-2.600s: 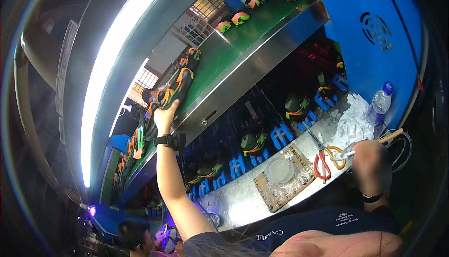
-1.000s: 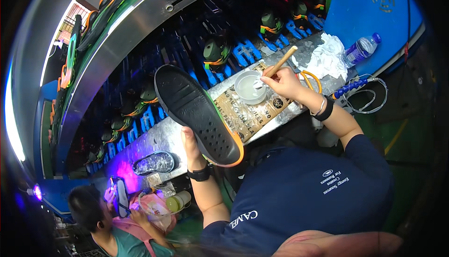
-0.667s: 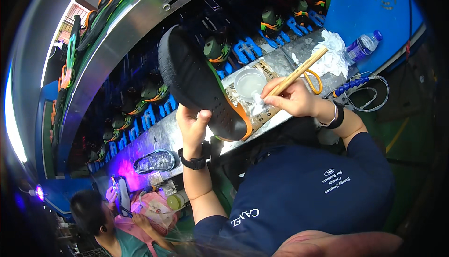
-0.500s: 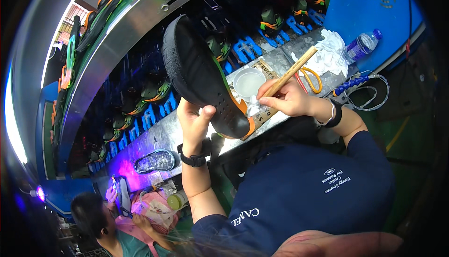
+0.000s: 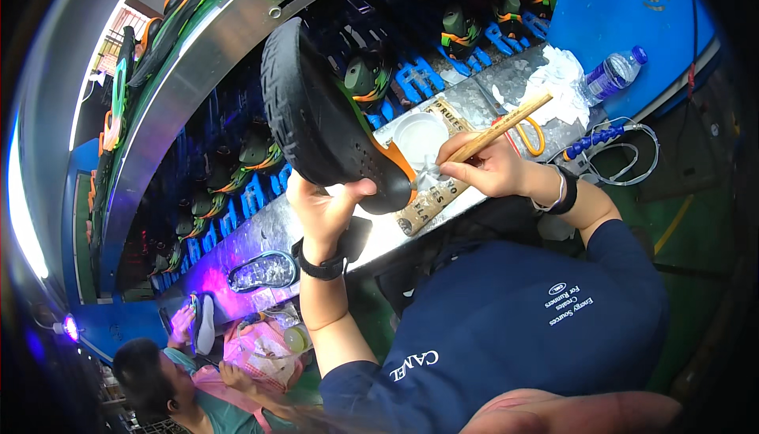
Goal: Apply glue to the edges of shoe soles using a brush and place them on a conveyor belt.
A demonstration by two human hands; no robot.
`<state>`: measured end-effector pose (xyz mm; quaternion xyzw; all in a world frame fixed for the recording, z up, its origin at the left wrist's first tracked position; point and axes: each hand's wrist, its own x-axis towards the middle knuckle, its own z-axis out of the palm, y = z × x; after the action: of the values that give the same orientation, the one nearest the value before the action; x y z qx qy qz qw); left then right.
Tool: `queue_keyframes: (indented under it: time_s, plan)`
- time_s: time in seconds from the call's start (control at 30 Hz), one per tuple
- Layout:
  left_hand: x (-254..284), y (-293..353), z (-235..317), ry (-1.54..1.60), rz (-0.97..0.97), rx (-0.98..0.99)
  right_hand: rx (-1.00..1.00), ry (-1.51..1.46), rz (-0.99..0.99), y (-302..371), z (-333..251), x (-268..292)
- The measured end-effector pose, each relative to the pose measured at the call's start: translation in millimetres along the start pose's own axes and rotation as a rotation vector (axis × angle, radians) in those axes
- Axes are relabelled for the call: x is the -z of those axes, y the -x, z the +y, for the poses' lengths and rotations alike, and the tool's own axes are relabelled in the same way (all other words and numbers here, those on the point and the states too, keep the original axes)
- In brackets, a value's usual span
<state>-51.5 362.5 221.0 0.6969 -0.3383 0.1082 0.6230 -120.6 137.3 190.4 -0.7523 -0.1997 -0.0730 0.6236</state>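
Note:
My left hand grips a black shoe sole with green and orange along its edge. The sole is tilted, so part of its treaded side shows at the left. In my right hand is a brush with a flat wooden handle, pinched between thumb and fingers. Its pale bristles meet the orange edge of the sole or lie very close to it; I cannot tell which. Just behind the bristles, a round whitish dish stands on a printed brown strip on the metal bench.
Crumpled white tissue, orange-handled scissors and a capped bottle lie at the right, near a coiled blue hose. Shoe parts on blue holders line the far side. Another sole and a co-worker are at lower left.
The sole has shifted left and slightly up, tilting to show more tread. The brush handle leans a little further right. The co-worker has moved slightly.

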Motion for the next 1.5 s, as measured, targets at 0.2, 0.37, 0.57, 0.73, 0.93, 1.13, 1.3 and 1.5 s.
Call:
queue_keyframes:
  time_s: [0.2, 0.37, 0.57, 0.73, 0.93, 1.13, 1.3, 1.5]
  plan:
    - [-12.3, -2.7, 14.2, 0.005, 0.069, -0.131, 0.020, -0.116, 0.050, 5.6, -4.9, -5.6]
    - [-12.8, -4.4, 13.4, -0.064, 0.069, -0.227, 0.004, -0.209, 0.090, 6.8, -4.9, -6.6]
    - [-8.2, -0.5, 1.6, 0.146, 0.047, 0.031, 0.002, -0.118, 0.092, 4.1, -0.7, 0.4]
    - [-13.6, -3.4, -0.6, 0.271, -0.053, 0.219, 0.072, -0.034, 0.100, 0.0, 8.0, 3.6]
    - [-16.6, -6.4, -7.7, 0.265, -0.078, 0.289, 0.061, -0.016, 0.147, -4.9, 10.7, 5.9]
    - [-15.9, -8.3, -13.5, 0.283, -0.075, 0.317, 0.181, 0.033, 0.054, -1.4, 3.6, -1.4]
    - [-18.0, -7.2, -12.9, 0.317, -0.099, 0.391, 0.181, 0.069, 0.047, -9.5, 4.0, -2.5]
    - [-22.7, -2.6, -9.1, 0.418, -0.133, 0.451, 0.266, 0.176, 0.150, -22.7, 2.3, 5.9]
